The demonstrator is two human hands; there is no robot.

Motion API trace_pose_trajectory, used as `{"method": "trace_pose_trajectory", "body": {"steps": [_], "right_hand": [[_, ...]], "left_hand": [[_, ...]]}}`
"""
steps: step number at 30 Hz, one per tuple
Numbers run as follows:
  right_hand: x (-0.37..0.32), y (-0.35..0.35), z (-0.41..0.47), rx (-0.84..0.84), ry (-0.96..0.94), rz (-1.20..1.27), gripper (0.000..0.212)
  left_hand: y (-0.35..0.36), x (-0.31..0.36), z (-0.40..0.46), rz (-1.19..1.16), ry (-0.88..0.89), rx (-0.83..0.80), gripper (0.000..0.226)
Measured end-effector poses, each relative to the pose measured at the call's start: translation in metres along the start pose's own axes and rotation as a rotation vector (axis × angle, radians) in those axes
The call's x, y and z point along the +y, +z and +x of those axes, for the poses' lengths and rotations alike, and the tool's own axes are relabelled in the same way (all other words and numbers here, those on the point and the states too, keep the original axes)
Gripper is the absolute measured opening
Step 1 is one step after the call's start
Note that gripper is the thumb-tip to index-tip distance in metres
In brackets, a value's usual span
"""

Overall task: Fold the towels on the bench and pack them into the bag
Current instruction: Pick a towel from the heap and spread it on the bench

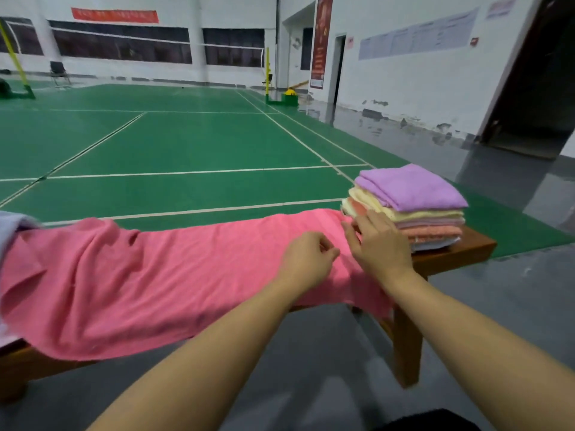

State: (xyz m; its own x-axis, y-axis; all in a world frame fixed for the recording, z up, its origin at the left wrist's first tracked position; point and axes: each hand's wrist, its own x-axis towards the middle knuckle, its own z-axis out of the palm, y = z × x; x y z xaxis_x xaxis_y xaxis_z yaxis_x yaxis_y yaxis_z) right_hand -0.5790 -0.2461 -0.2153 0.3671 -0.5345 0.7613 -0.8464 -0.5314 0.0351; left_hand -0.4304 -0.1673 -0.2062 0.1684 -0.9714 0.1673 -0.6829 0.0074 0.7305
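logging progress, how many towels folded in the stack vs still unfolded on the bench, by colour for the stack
Folded stack, layers partly hidden, so approximate:
purple: 1
pale yellow: 1
pinkish: 1
salmon: 1
white: 1
Unfolded pink towel: 1
Pale cloth at left edge: 1
Total: 7

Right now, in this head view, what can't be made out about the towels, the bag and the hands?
- Bag: not in view anywhere.
- Folded stack: lower layers too compressed to count; right hand covers its near corner.
- Pink towel: left end cut off by the frame edge, where a pale cloth is also cropped.
- Left hand: fingers curled at the towel; whether it pinches fabric is unclear.
- Bench: mostly hidden under the towel.
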Motion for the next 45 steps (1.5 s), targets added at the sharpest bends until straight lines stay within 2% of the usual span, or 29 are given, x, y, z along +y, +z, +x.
{"method": "trace_pose_trajectory", "body": {"steps": [2,5,7,10,13,17,21,27,31,33,35,37,38,40,42,45], "right_hand": [[-0.004,0.008,0.029,-0.188,0.016,0.115,0.033],[0.0,0.034,0.076,-0.477,0.195,0.22,0.017],[0.002,0.053,0.104,-0.59,0.246,0.246,0.019],[0.004,0.08,0.131,-0.806,0.196,0.127,0.021],[0.008,0.107,0.14,-0.926,0.214,0.045,0.029],[0.016,0.126,0.143,-0.927,0.28,-0.006,0.026],[0.012,0.12,0.145,-0.938,0.253,-0.106,0.039],[0.011,0.112,0.154,-0.94,0.325,0.078,0.047],[0.012,0.098,0.163,-0.868,0.331,0.197,0.047],[0.009,0.091,0.165,-0.82,0.33,0.217,0.048],[0.008,0.088,0.165,-0.774,0.374,0.278,0.047],[0.008,0.086,0.164,-0.711,0.468,0.424,0.043],[0.008,0.085,0.163,-0.677,0.537,0.517,0.04],[0.006,0.084,0.16,-0.633,0.757,0.799,0.036],[0.001,0.084,0.158,-0.669,1.015,1.146,0.034],[-0.008,0.085,0.159,-0.647,1.215,1.579,0.027]], "left_hand": [[0.02,0.009,0.016,-0.125,0.006,0.009,0.01],[0.043,0.013,0.035,-0.158,0.016,-0.014,0.021],[0.054,0.008,0.045,-0.111,0.021,-0.018,0.027],[0.061,0.003,0.061,-0.08,-0.027,0.031,0.016],[0.06,0.002,0.074,0.02,-0.029,-0.023,0.03],[0.066,0.002,0.079,0.143,-0.037,-0.008,0.035],[0.064,0.001,0.085,0.075,-0.069,-0.1,0.025],[0.05,0.004,0.084,0.108,-0.051,-0.182,0.014],[0.032,-0.001,0.08,-0.198,-0.082,-0.239,0.023],[0.027,-0.012,0.078,-0.473,-0.187,-0.166,0.029],[0.018,-0.022,0.076,-0.807,-0.319,-0.119,0.019],[0.007,-0.026,0.073,-1.073,-0.387,-0.109,0.004],[0.004,-0.03,0.073,-1.135,-0.411,-0.1,0.014],[-0.001,-0.037,0.073,-1.187,-0.414,-0.053,0.025],[-0.009,-0.04,0.069,-1.215,-0.415,0.0,0.024],[-0.029,-0.041,0.061,-1.253,-0.423,-0.076,0.015]]}}
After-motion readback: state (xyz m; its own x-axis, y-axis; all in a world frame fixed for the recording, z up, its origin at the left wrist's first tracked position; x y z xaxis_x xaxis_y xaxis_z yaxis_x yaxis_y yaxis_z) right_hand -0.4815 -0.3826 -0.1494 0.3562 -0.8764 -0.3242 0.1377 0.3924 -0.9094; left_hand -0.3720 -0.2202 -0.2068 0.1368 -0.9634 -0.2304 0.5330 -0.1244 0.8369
